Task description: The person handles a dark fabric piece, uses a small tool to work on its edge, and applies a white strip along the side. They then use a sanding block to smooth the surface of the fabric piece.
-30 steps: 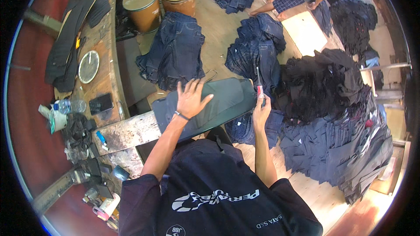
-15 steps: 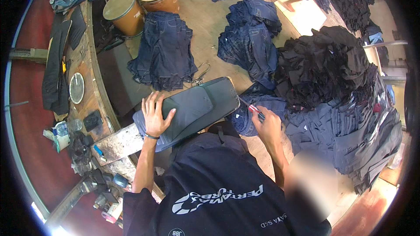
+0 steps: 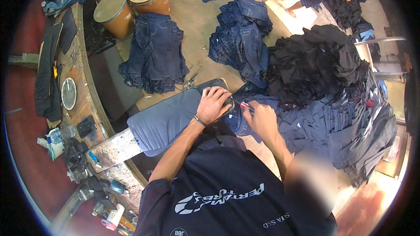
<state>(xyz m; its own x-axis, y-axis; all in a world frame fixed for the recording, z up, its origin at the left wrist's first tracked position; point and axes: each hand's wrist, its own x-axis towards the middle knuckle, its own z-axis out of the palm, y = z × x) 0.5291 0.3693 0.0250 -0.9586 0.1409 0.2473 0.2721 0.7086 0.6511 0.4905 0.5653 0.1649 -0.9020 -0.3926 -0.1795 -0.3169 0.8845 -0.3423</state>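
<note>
A large heap of black garments (image 3: 319,65) is piled right of a padded grey board (image 3: 168,120), long and rounded. Folded dark denim jeans (image 3: 155,59) are laid on the floor beyond the board. At its far end, the left hand (image 3: 214,104) is pressed flat, fingers spread. Just right, a small red tool (image 3: 246,106) is pinched by the right hand (image 3: 262,120).

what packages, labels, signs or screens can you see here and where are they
Two round drums: top left on the floor, brown sides, tan lids.
Small clear bottle: on the bench at left.
Round dial-like disc: flat on the bench, pale face, dark rim.
White printed emblem: on the black shirt, bottom centre.
No screens or signs show.
</note>
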